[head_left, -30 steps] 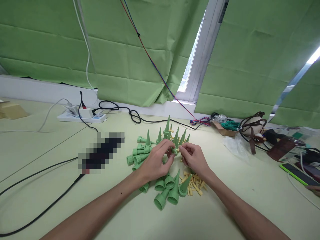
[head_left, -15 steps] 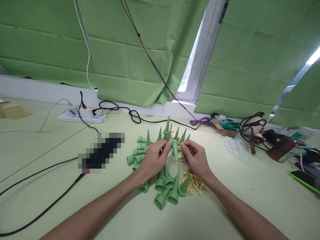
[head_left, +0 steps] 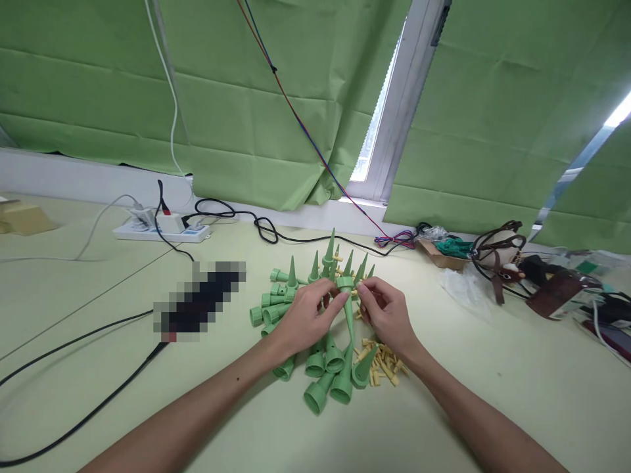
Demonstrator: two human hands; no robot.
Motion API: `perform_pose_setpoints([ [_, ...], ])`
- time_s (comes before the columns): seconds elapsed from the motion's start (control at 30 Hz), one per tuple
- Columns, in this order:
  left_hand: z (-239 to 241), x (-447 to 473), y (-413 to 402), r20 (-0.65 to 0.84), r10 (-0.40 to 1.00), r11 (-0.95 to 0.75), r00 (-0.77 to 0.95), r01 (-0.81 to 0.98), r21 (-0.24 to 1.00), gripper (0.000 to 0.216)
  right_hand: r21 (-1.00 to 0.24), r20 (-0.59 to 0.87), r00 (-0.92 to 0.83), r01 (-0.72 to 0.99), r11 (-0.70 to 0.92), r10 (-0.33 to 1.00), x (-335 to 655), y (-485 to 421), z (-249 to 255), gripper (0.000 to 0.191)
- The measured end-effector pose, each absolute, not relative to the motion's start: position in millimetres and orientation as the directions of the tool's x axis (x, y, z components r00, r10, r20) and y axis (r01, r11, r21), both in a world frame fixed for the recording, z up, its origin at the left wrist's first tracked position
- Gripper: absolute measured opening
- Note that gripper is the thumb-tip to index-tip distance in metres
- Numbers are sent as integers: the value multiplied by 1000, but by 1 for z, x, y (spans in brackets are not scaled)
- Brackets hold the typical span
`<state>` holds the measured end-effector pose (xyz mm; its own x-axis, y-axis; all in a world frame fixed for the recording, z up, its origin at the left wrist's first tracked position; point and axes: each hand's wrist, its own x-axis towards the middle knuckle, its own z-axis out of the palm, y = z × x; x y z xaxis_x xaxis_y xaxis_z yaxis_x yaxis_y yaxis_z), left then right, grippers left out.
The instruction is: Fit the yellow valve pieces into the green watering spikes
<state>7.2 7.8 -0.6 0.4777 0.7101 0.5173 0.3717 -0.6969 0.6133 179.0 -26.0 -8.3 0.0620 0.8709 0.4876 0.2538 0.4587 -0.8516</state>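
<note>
My left hand (head_left: 311, 314) is closed around a green plastic watering spike (head_left: 350, 318), its thumb across the body below the wide collar. The spike's point is directed down. At the collar's right side, the fingertips of my right hand (head_left: 387, 312) are pinched on a small yellow valve (head_left: 359, 285), mostly hidden by the fingers. Several loose green spikes (head_left: 342, 384) lie on the table nearer to me and to the left. Beyond my hands, other spikes (head_left: 329, 256) stand point up, some with yellow pieces. A heap of yellow valves (head_left: 387, 364) lies below my right hand.
On the left lie a blurred dark object (head_left: 202, 302) and black cables. A white power strip (head_left: 162, 230) sits by the wall. At the right are a clear plastic bag (head_left: 463, 289), a cardboard box (head_left: 444, 255) and a brown item (head_left: 552, 292).
The held spike has tipped so that its point reaches lower, and my left thumb has moved down and right along it. The green-edged phone at far right has gone from view.
</note>
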Motion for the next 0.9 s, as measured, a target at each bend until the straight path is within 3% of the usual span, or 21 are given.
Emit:
perform_pose_setpoints([
  [0.2, -2, 5, 8, 589, 643, -764, 489, 367, 530, 25, -852, 484, 44, 251, 460, 874, 179, -25, -9, 30],
  [0.37, -3, 4, 8, 633, 579, -812, 514, 297, 502, 4, -847, 476, 23, 282, 451, 879, 180, -25, -10, 31],
  [0.6, -7, 4, 9, 648, 538, -842, 539, 309, 442, 23, -853, 462, 7, 278, 442, 887, 180, -26, -11, 31],
  [0.73, -8, 5, 9, 645, 575, -817, 503, 320, 480, 25, -853, 474, 32, 263, 450, 880, 179, -27, -10, 30],
  [0.9, -6, 6, 8, 636, 655, -755, 408, 317, 574, 11, -849, 499, 83, 247, 467, 863, 178, -26, -10, 30],
])
